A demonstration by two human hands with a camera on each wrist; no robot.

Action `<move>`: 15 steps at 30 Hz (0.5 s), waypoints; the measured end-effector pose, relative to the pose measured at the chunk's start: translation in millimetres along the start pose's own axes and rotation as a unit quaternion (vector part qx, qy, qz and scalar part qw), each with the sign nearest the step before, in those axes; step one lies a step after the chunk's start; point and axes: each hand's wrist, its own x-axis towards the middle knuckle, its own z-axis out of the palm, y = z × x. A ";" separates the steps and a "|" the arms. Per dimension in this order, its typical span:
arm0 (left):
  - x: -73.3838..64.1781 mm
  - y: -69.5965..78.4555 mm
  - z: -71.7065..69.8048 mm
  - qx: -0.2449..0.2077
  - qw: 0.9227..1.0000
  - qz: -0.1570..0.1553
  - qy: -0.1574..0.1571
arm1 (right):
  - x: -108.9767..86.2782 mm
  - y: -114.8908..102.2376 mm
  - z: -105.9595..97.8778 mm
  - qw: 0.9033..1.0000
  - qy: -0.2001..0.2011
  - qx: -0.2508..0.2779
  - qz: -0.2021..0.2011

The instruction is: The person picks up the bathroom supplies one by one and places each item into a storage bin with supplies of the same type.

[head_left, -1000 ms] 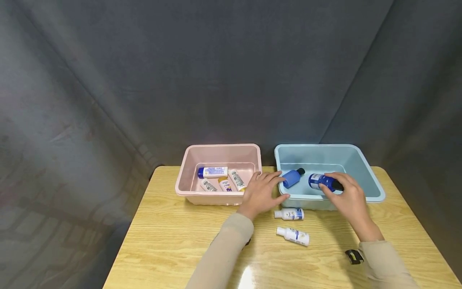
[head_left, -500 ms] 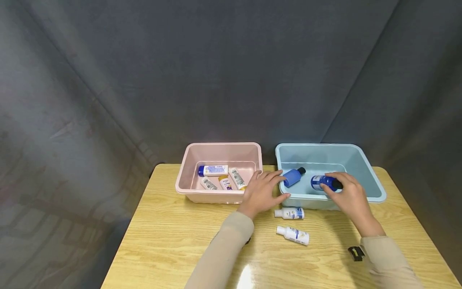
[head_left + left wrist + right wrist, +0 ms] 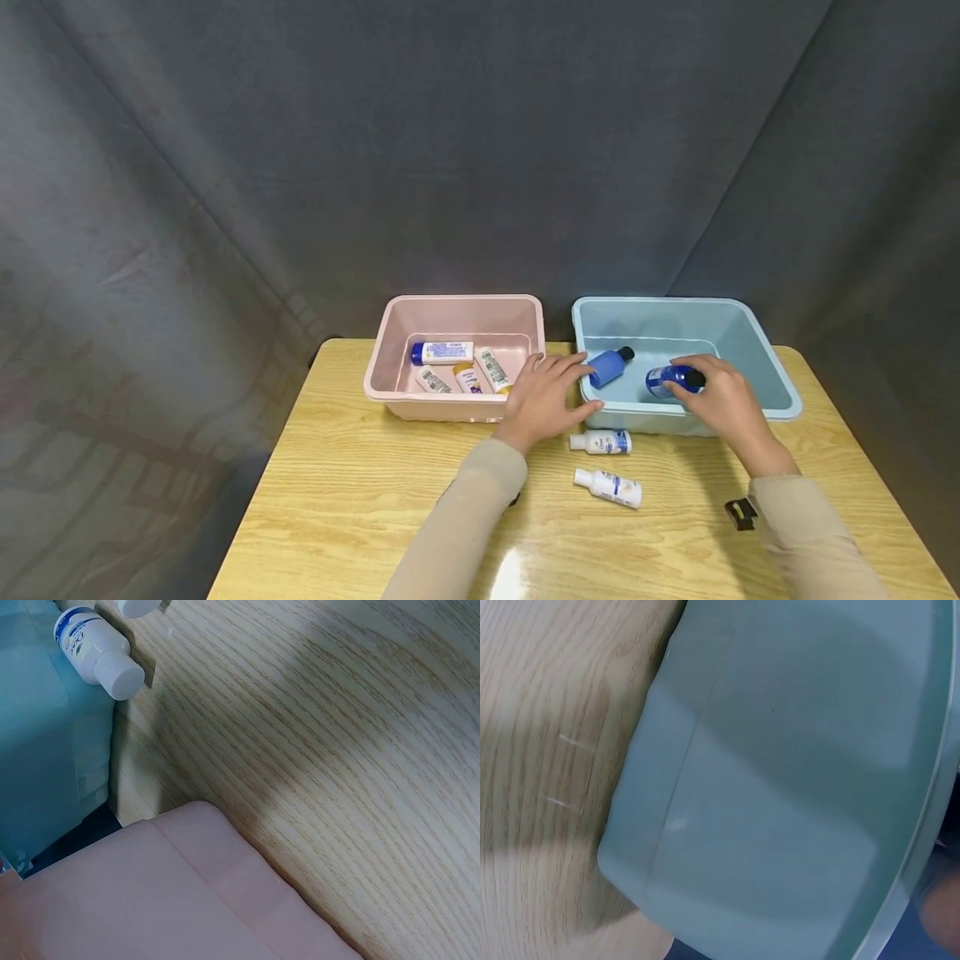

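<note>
My right hand (image 3: pixel 722 402) pinches a dark blue bottle (image 3: pixel 660 381) with a black cap, low inside the light blue bin (image 3: pixel 675 409), between thumb and fingers. Its cap points toward the right hand. Left of it, a matte blue bottle (image 3: pixel 606 369) with a black cap lies in the same bin. My left hand (image 3: pixel 546 396) spreads over the gap between the bins, its fingertips at the blue bin's left rim, close to the matte bottle. Only a blurred bit of the right hand (image 3: pixel 941 915) shows in the right wrist view.
The pink bin (image 3: pixel 435 408) on the left holds several small tubes and bottles, including a white tube (image 3: pixel 447 352) with a blue cap. Two white bottles lie before the blue bin, a nearer one (image 3: pixel 609 488) and a farther one (image 3: pixel 602 442). A dark curtain (image 3: pixel 480 150) hangs behind the table.
In my right hand the dark blue bottle has turned slightly, its black cap now showing more to the head camera. The left hand keeps its place.
</note>
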 end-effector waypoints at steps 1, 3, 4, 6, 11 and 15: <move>-0.1 0.0 -0.1 0.000 1.000 0.000 0.000 | 1.0 0.6 0.0 1.000 -0.006 0.000 0.003; -0.2 0.0 -0.1 -0.002 1.000 -0.001 0.000 | 3.2 2.1 0.1 1.000 -0.017 -0.001 0.008; -0.3 -0.1 -0.1 -0.003 1.000 -0.001 -0.001 | 4.4 2.7 0.1 1.000 -0.025 -0.002 0.012; -0.4 -0.1 0.2 -0.003 1.000 -0.002 -0.002 | 7.1 4.1 0.5 0.999 -0.044 -0.004 0.023; -0.6 -0.2 0.5 -0.002 1.000 -0.003 -0.002 | 12.9 6.6 -0.3 0.996 -0.085 -0.001 0.042; -0.4 -0.2 0.4 -0.001 1.000 -0.001 -0.001 | 16.4 8.4 -1.6 0.994 -0.103 0.011 0.046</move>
